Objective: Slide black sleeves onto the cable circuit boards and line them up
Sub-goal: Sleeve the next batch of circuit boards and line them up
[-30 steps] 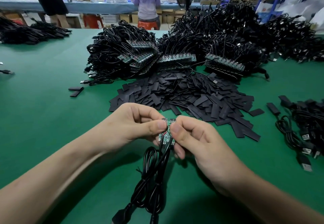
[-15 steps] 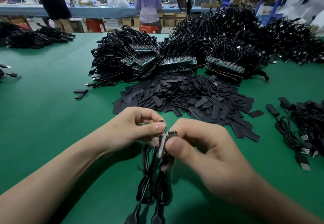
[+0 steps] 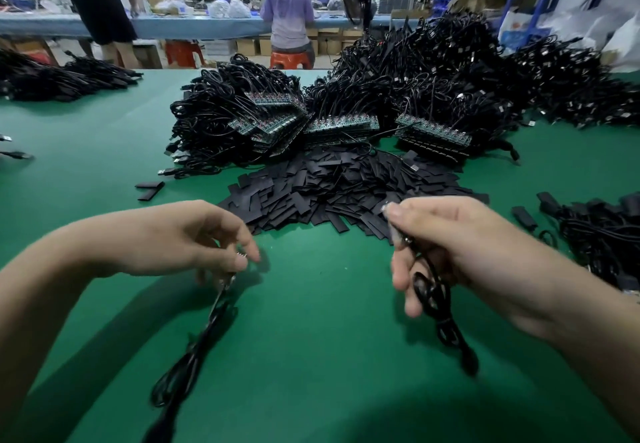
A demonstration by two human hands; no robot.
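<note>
- A workshop with a green table (image 3: 329,321). Behind it a person in a lilac shirt (image 3: 289,16) sits at a blue bench (image 3: 194,25).
- Heaps of black cables (image 3: 415,71) fill the far side of the table, with strips of circuit boards (image 3: 341,123) along their front edge.
- A pile of flat black sleeves (image 3: 346,189) lies just in front of the boards. Two stray sleeves (image 3: 149,190) lie to its left.
- The left hand (image 3: 180,234) pinches the board end of a cable (image 3: 194,349) between thumb and fingertips. The cable trails down onto the table.
- The right hand (image 3: 460,238), well apart from the left, pinches a second cable (image 3: 440,307) by its blurred board end. Its coiled length hangs below the fingers.
- Neither held board shows a sleeve.
- Sleeved cables (image 3: 602,231) lie at the right edge.
</note>
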